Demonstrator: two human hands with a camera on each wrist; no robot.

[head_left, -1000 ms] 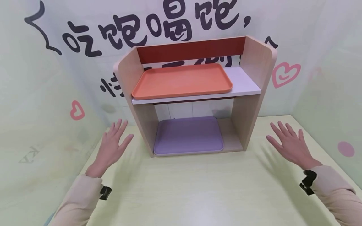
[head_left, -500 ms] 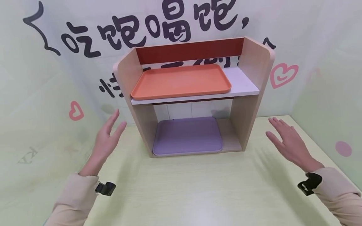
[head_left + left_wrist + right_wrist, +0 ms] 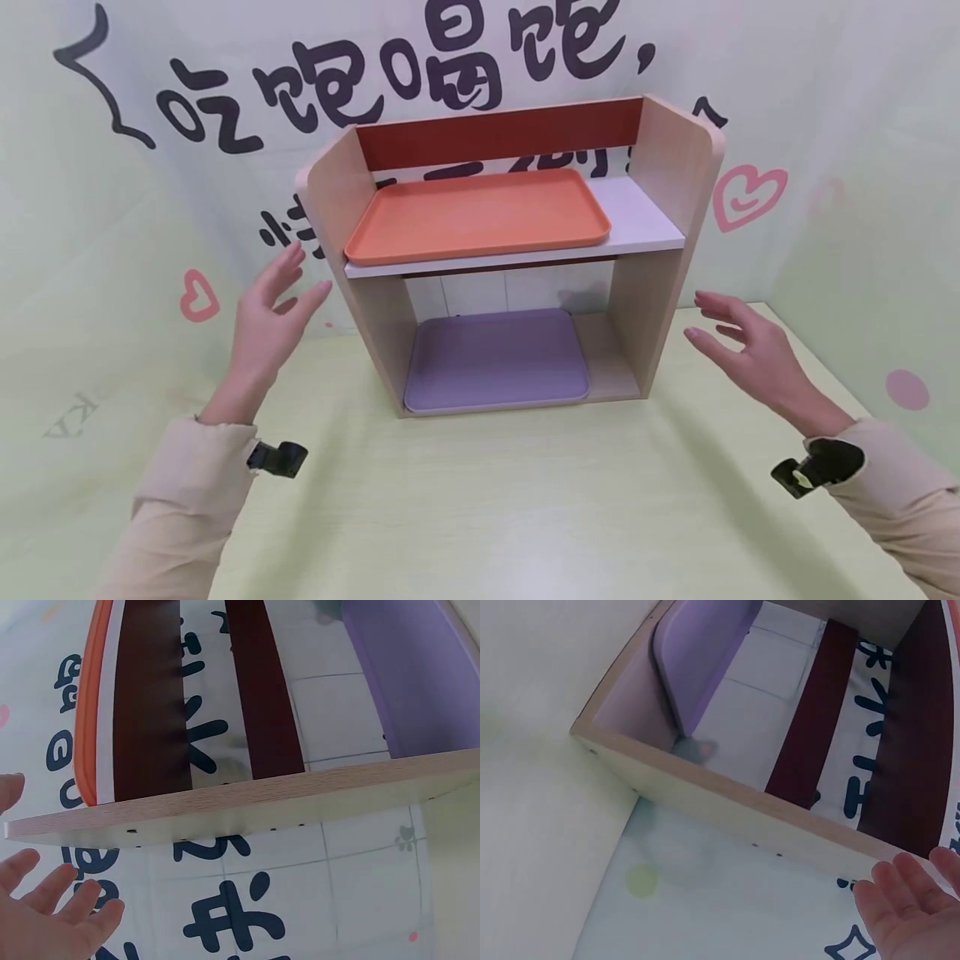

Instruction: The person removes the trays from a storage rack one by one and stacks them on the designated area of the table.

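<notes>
raised since earlier: left hand [image 3: 258,329], right hand [image 3: 757,354], fingers half-bent, empty, apparently parted to span two-tier wooden shelf [image 3: 651,321] between. orange serving tray [image 3: 480,215]: borne by its upper board [image 3: 637,212]; purple serving tray [image 3: 498,360]: by its base [image 3: 609,362].

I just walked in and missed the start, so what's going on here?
A person's left hand and right hand hover at either side of a small two-level shelf unit standing on the table. Neither holds anything. An orange tray lies on the upper level and a purple tray on the lower one, both set toward the person's left.
</notes>
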